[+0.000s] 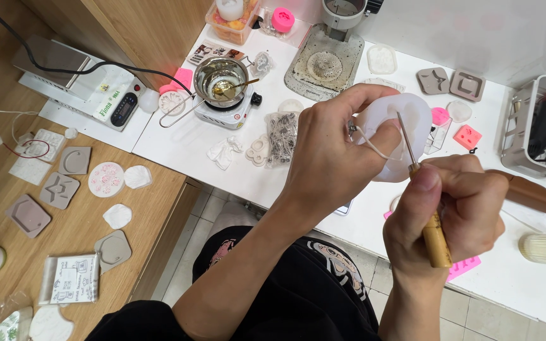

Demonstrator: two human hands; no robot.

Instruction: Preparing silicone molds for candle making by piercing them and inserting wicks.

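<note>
On the far left, grey and white moulds [59, 190] are spread over a wooden side table [159, 208], with a printed card box [69, 279] near its front edge. Behind them a digital scale [90, 88] is set on the corner of the white worktable [178, 142]. Further right a small steel pouring pot [220, 78] is seen on a little white hotplate [227, 112], a spoon resting inside it, and a clear bag of wick tabs [282, 136] is laid just beside.

At the centre, a translucent white silicone mould [406, 120] is held up over the table's edge, above the person's lap. It is gripped by the left hand [330, 158], thumb pressed to its near face and fingers curled behind it, and a thin white wick [371, 144] is seen looping out beside the thumb. The right hand [453, 211] is closed in a fist round the wooden handle of an awl [426, 208], the thumb set on top, and the metal needle is laid against the mould's face.

For the piercing to go well, it is judged that the mould should be held firm and unbent, the needle kept straight on the mould's centre, and the left fingertips kept out of the line behind the point.

To the right, pink moulds [467, 136] and a white wire basket [538, 126] are placed near the wall.
</note>
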